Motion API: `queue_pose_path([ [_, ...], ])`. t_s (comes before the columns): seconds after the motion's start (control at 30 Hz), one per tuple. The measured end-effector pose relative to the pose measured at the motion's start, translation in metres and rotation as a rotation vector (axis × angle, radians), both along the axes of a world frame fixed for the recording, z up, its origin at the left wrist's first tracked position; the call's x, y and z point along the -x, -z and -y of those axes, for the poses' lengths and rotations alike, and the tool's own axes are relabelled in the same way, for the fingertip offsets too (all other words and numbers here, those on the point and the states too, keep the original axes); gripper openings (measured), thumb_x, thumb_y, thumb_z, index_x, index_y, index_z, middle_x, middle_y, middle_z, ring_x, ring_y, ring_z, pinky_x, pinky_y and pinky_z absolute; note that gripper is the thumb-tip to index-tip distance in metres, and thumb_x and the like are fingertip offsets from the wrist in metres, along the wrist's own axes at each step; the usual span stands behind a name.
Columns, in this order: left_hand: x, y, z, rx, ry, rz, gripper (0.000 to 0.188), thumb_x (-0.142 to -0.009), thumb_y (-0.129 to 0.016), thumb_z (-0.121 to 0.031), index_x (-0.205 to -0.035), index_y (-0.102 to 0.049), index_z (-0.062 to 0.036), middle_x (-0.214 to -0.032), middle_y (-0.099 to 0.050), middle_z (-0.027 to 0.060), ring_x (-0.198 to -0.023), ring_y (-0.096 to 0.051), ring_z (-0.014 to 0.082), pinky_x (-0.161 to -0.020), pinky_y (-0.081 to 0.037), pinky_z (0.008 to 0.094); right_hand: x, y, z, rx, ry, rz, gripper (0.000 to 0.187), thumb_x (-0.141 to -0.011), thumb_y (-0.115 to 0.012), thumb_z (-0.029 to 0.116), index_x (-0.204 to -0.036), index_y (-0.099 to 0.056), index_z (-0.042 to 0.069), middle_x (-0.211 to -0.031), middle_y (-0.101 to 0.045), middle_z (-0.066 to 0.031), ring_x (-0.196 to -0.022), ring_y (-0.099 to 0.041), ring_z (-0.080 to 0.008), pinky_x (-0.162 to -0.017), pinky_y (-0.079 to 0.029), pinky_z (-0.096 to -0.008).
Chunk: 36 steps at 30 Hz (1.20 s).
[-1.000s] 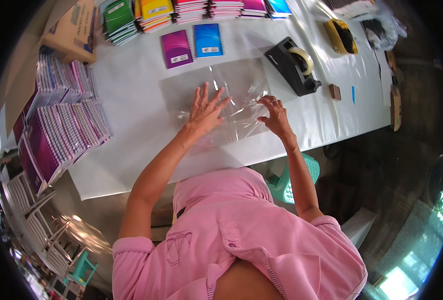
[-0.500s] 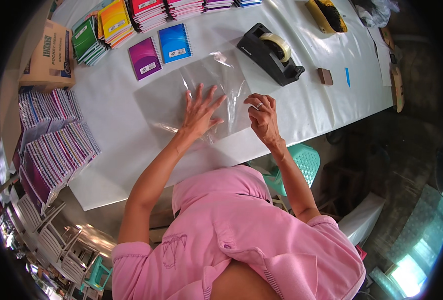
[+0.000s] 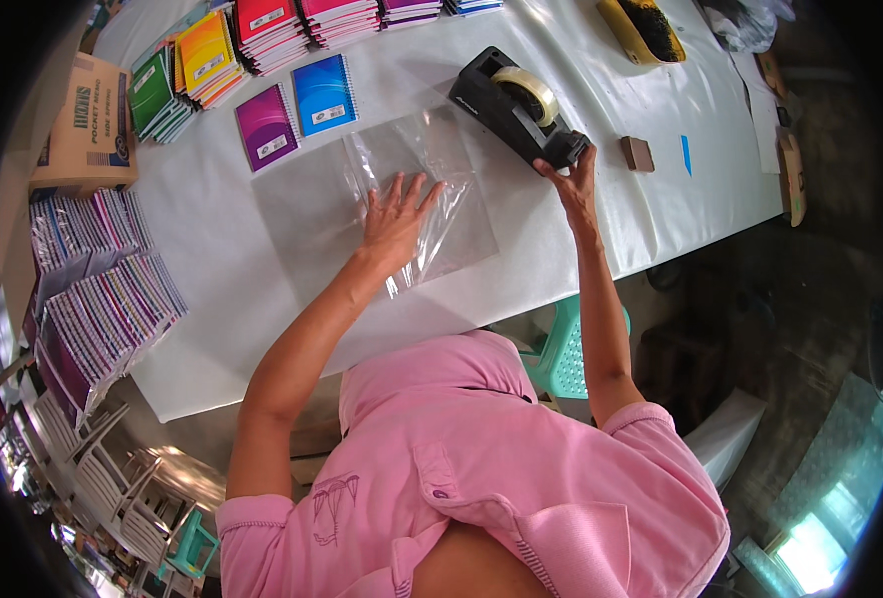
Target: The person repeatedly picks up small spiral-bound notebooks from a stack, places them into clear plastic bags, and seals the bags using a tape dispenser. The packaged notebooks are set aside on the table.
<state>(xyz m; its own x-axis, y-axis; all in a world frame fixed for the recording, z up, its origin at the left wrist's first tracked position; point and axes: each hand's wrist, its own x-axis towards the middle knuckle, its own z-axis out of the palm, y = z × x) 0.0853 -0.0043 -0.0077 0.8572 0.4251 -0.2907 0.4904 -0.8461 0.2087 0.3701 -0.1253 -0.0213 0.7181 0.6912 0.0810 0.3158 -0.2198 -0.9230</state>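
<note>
My left hand (image 3: 392, 229) lies flat with fingers spread on a clear plastic sheet (image 3: 307, 219), which is creased and glossy near the fingers. My right hand (image 3: 574, 191) is at the near end of a black tape dispenser (image 3: 483, 85), its thumb and fingers closed around the cutter end. Whether it also pinches the tape end cannot be made out. A wide roll of clear tape (image 3: 549, 98) sits in the dispenser. Just beyond the sheet lie a purple spiral notebook (image 3: 267, 125) and a blue spiral notebook (image 3: 324, 95).
Stacks of coloured notebooks, including yellow ones (image 3: 205, 65), line the far edge. At left stand a cardboard box (image 3: 85, 130) and rows of spiral notebooks (image 3: 113, 309). A brown block (image 3: 638, 153), a blue strip (image 3: 687, 155) and a yellow container (image 3: 626, 30) are at right.
My right hand has moved from beside the sheet, away and to the right, onto the dispenser's near end. The sheet now lies flatter under my left hand. The view has shifted slightly.
</note>
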Motion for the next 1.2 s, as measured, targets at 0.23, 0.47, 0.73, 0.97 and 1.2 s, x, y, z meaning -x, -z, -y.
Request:
queue_pose_path([
  [0.23, -0.007, 0.004, -0.007, -0.012, 0.081, 0.109, 0.083, -0.07, -0.078, -0.016, -0.143, -0.04, -0.0266, -0.15, -0.032, 0.0006, -0.14, -0.024, 0.0339, -0.111, -0.022, 0.0614, 0.015, -0.016, -0.012, 0.154, 0.059, 0.247, 0.074, -0.058, -0.09, 0.034, -0.108, -0.049, -0.002, -0.092, -0.058, -0.0151, -0.088, -0.06, -0.0257, -0.079, -0.049, -0.0353],
  [0.47, -0.019, -0.006, -0.014, -0.032, 0.071, 0.139, 0.076, -0.072, -0.075, -0.015, -0.14, -0.045, -0.0285, -0.147, -0.037, -0.0003, -0.14, -0.025, 0.0348, -0.11, -0.022, 0.0626, 0.035, -0.06, -0.034, 0.291, 0.174, 0.141, 0.072, -0.055, -0.088, 0.045, -0.09, -0.047, -0.003, -0.083, -0.056, -0.0144, -0.075, -0.056, -0.0256, -0.067, -0.047, -0.0371],
  [0.73, -0.032, 0.0, -0.006, -0.107, 0.014, 0.072, 0.09, -0.069, -0.068, -0.001, -0.147, -0.033, -0.03, -0.152, -0.028, 0.0058, -0.136, -0.026, 0.0416, -0.105, -0.026, 0.0643, 0.082, -0.061, -0.048, 0.308, 0.244, 0.229, 0.07, -0.058, -0.086, 0.038, -0.095, -0.044, -0.005, -0.09, -0.054, -0.0222, -0.08, -0.056, -0.0347, -0.071, -0.047, -0.0432],
  [0.97, -0.038, 0.01, -0.008, -0.104, 0.003, 0.104, 0.094, -0.069, -0.061, 0.003, -0.15, -0.024, -0.026, -0.154, -0.021, 0.0129, -0.135, -0.024, 0.0468, -0.105, -0.026, 0.0646, 0.098, -0.058, -0.053, 0.301, 0.283, 0.179, 0.072, -0.059, -0.085, 0.035, -0.101, -0.044, -0.007, -0.096, -0.052, -0.0235, -0.088, -0.054, -0.0365, -0.076, -0.045, -0.0451],
  [1.2, -0.053, 0.008, -0.014, -0.038, -0.092, 0.022, 0.098, -0.067, -0.062, 0.001, -0.152, -0.02, -0.0252, -0.155, -0.018, 0.016, -0.137, -0.017, 0.051, -0.106, -0.022, 0.0659, 0.104, -0.058, -0.058, 0.27, 0.31, 0.174, 0.072, -0.06, -0.085, 0.034, -0.1, -0.043, -0.007, -0.096, -0.051, -0.0241, -0.089, -0.053, -0.0372, -0.077, -0.044, -0.0454],
])
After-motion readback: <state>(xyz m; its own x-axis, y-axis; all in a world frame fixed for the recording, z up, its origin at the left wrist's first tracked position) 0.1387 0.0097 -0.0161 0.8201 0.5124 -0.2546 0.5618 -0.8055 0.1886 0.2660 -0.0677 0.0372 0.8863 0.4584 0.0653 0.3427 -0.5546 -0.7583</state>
